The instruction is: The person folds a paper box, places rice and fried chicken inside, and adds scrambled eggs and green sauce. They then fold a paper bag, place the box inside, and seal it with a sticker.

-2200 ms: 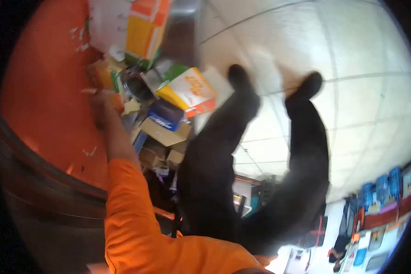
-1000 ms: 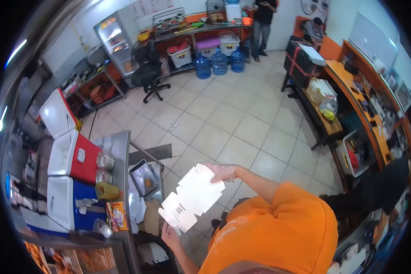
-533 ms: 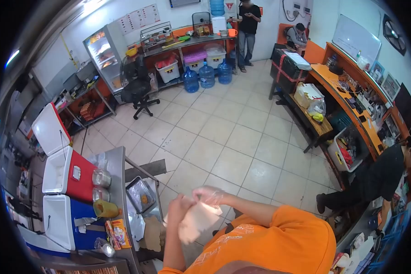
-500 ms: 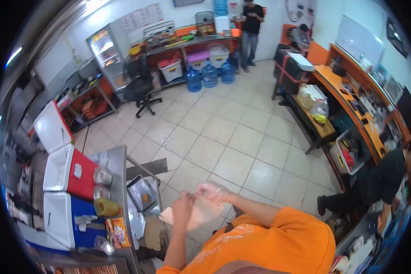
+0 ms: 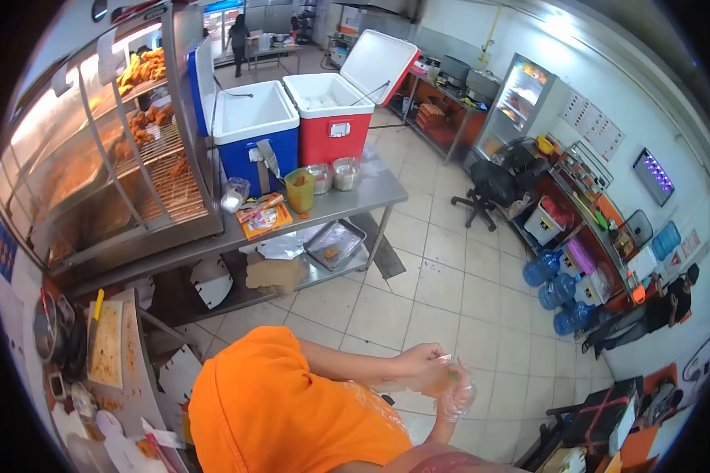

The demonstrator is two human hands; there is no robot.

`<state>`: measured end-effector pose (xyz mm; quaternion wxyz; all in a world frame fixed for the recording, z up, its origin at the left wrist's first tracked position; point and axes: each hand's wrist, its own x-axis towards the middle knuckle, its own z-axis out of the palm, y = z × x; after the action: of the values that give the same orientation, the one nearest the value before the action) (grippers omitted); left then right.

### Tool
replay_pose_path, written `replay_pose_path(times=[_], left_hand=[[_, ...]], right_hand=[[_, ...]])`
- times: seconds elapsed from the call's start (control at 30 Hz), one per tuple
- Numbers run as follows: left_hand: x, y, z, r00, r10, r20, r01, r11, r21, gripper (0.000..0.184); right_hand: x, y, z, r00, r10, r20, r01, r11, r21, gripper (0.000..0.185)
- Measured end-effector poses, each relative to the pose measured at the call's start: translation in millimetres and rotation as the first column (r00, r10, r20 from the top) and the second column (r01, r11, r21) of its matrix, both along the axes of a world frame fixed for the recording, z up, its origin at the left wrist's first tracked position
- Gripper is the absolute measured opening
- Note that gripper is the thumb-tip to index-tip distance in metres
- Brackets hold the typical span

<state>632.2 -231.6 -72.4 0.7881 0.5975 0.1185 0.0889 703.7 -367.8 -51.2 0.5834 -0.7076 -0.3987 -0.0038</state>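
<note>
My left hand (image 5: 423, 361) is bare and reaches in from the left, its fingers closed at the edge of a thin, pale translucent bag or wrapper (image 5: 427, 383). My right hand (image 5: 455, 396) wears a clear plastic glove and grips the same thin piece from the other side. A small green spot shows near the right fingers. Both hands are close together in front of my orange shirt, above the tiled floor. Exactly what the wrapper is, and whether anything lies inside it, I cannot make out.
A steel table (image 5: 355, 206) carries a blue cooler (image 5: 248, 158), a red cooler (image 5: 333, 135), both lids up, and a yellow jug (image 5: 299, 191). Left stands a heated display case (image 5: 134, 150) with fried food. Below it, a board (image 5: 106, 347) holds a yellow-handled knife (image 5: 95, 323).
My view has swung to the left, bringing the display case and cutting board into sight. Both hands remain together on the pale wrapper, which now shows less of its surface.
</note>
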Motion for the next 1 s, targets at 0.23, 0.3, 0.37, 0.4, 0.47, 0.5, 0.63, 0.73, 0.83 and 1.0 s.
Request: replay_pose_path(times=[0.23,0.3,0.37,0.4,0.47,0.5,0.63,0.73,0.83,1.0], left_hand=[[31,-38,12,0.993,0.115,-0.025,-0.109,0.982,0.156,0.024],[29,-45,22,0.993,0.112,-0.032,-0.104,0.978,0.183,0.024],[32,-49,22,0.996,0.081,-0.046,-0.069,0.975,0.212,0.023],[35,-52,15,0.987,0.156,-0.044,-0.14,0.958,0.251,0.019],[34,-66,11,0.967,0.256,0.016,-0.244,0.902,0.357,0.02],[33,-67,13,0.962,0.26,0.086,-0.272,0.866,0.421,0.024],[25,-64,57,0.968,0.147,0.203,-0.249,0.654,0.714,0.039],[31,-41,49,0.996,0.071,0.057,-0.083,0.451,0.888,0.029],[46,-21,39,0.989,0.09,0.115,-0.145,0.522,0.84,0.014],[68,-35,64,0.987,-0.122,0.108,0.0,0.666,0.746,0.019]], right_hand=[[37,-27,-5,0.851,0.178,-0.495,-0.134,0.983,0.123,0.015],[43,-39,-10,0.84,0.165,-0.517,-0.124,0.986,0.113,0.014],[47,-48,-20,0.898,0.093,-0.43,-0.044,0.991,0.123,0.014],[44,-47,-11,0.897,0.072,-0.437,-0.021,0.993,0.119,0.014],[35,-46,9,0.942,-0.12,-0.315,0.071,0.984,-0.164,0.017],[31,-47,2,0.914,-0.085,-0.397,0.057,0.995,-0.081,0.016],[23,-39,-6,0.85,-0.204,-0.486,0.165,0.979,-0.121,0.021],[25,-52,-11,0.81,-0.139,-0.57,0.156,0.988,-0.02,0.034],[34,-84,11,0.821,-0.123,-0.558,0.029,0.984,-0.174,0.046],[34,-131,34,0.777,-0.401,-0.486,0.132,0.858,-0.497,0.048]])
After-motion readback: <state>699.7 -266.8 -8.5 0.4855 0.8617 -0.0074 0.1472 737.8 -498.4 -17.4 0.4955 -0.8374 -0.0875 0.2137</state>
